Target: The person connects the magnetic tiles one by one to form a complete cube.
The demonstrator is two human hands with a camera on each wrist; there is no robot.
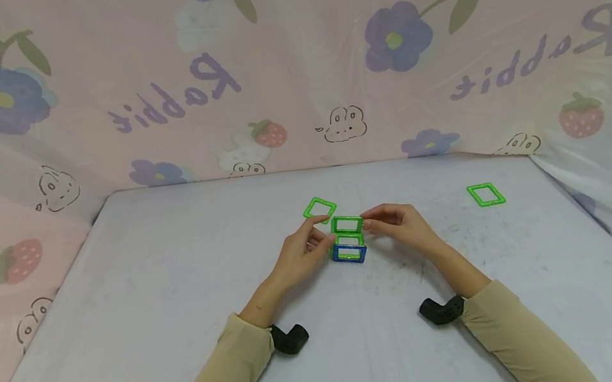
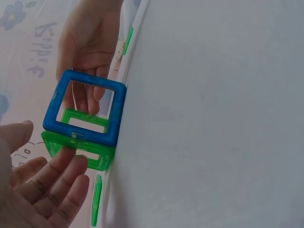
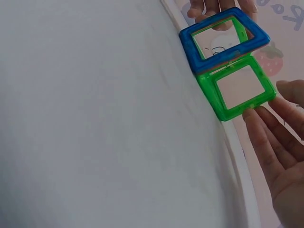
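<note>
The word "Rabbit" [image 1: 174, 102] stands twice, mirrored, in purple on the pink patterned cloth [image 1: 290, 67].

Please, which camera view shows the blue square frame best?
Left wrist view: the blue square frame appears large, all four sides clear. The right wrist view shows it more slanted; the head view, only small.

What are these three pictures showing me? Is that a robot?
No robot: those are a person's left hand and right hand. The wide picture comes from a camera on the head, the other two from cameras on the wrists. On the white table lie a green frame near the left hand and another green frame off to the right. Between the hands is a little toy build of blue and green frames. Their fingertips touch it; how firmly, I can't tell.
</note>
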